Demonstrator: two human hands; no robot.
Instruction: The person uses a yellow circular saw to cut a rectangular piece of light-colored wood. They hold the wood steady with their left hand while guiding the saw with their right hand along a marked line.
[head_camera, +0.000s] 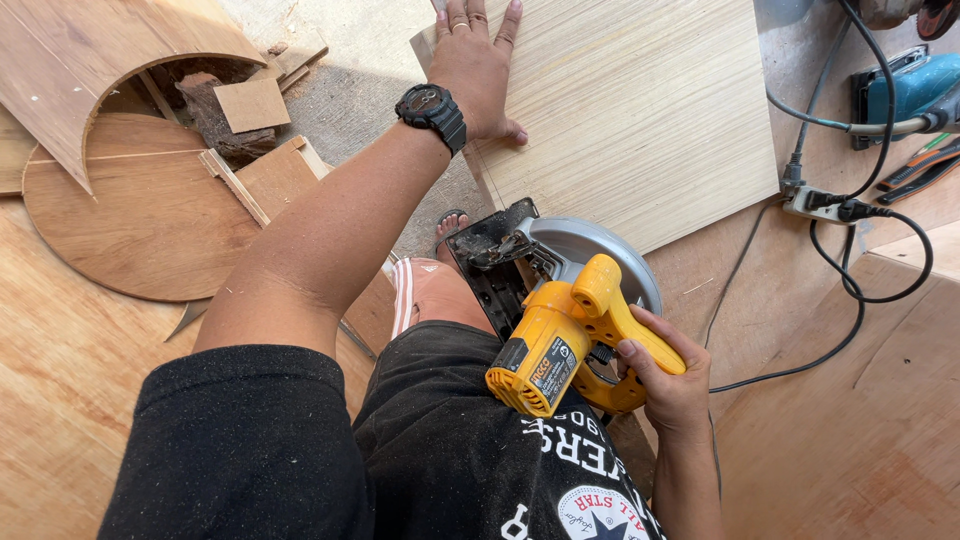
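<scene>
My left hand (474, 62), with a black watch on the wrist and rings on the fingers, lies flat with spread fingers on the left edge of a pale wood-grain board (640, 110). My right hand (665, 375) grips the handle of a yellow circular saw (560, 320). The saw's grey blade guard and black base plate sit at the near edge of the board, over my knee. A thin pencil line runs down the board near my left thumb.
A power strip (820, 203) with black cables lies right of the board, beside a teal power tool (905, 90). Round and curved plywood offcuts (140, 210) and small scraps lie at the left. Brown plywood sheets (850, 440) cover the floor.
</scene>
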